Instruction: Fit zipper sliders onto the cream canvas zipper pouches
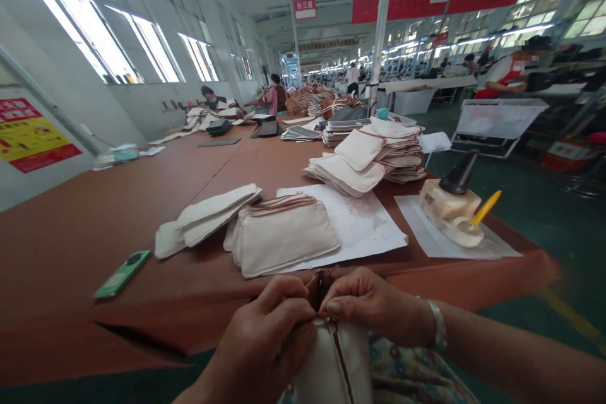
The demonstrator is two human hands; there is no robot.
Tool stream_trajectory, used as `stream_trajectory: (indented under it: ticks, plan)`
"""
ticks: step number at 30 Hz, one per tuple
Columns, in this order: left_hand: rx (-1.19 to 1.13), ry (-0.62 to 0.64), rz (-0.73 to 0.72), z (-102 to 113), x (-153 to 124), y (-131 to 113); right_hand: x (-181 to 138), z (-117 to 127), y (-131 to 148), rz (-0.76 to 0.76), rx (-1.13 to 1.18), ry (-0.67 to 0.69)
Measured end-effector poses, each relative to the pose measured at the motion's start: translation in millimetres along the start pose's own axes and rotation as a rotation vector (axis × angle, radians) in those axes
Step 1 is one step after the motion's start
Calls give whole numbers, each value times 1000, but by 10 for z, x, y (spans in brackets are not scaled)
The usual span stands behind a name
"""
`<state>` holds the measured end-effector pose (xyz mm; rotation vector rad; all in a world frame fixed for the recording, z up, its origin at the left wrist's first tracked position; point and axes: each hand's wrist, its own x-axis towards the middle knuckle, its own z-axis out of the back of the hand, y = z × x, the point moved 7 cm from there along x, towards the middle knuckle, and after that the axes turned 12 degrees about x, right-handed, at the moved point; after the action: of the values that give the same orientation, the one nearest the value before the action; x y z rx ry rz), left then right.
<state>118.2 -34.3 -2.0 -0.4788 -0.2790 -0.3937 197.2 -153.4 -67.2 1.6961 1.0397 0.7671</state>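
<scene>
A cream fabric pouch (315, 366) with a brown zipper running down it hangs at the table's front edge, above a patterned cloth on my lap. My left hand (269, 334) pinches its upper end from the left. From the right, my right hand (374, 303), with a pale bracelet at the wrist, pinches the same end close to the zipper. Brown material shows between and just beyond my fingertips. Right behind my hands a stack of cream zippered pouches (288, 233) lies on white paper (374, 233). More flat cream pieces (213, 214) lean to its left.
On the brown table (142, 196) lie a green phone (123, 274) at left and taller stacks of cream pieces (360, 151) farther back. A glue pot (449, 208) with a black cone and yellow-handled tool (487, 207) sits at right. Several people work beyond.
</scene>
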Motion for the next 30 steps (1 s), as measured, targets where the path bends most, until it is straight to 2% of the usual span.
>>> stream_trajectory:
  ticks: [3,7,13,20,22,25,27,30]
  plan:
    - [131,-25,-67,-12,23,-91,-5,-3,-11,-10,15,-9]
    - [218,-50,-80,-20,52,-141,-14,-2,-42,-31,61,-20]
    - [505,-65,-193,-102,14,-222,-7,-20,-116,-62,179,-32]
    - [792,-232,-302,-180,-39,-381,-16,-45,-211,-99,327,-93]
    - [830,-257,-307,-228,-75,-352,-19,-44,-168,-83,257,-58]
    - [811,-247,-314,-297,-136,-260,-20,0,-92,-42,21,16]
    - [763,-206,-327,-326,-169,-209,-16,32,-58,-9,-137,80]
    - [696,-129,-371,-325,-204,-197,-5,52,-39,32,-215,175]
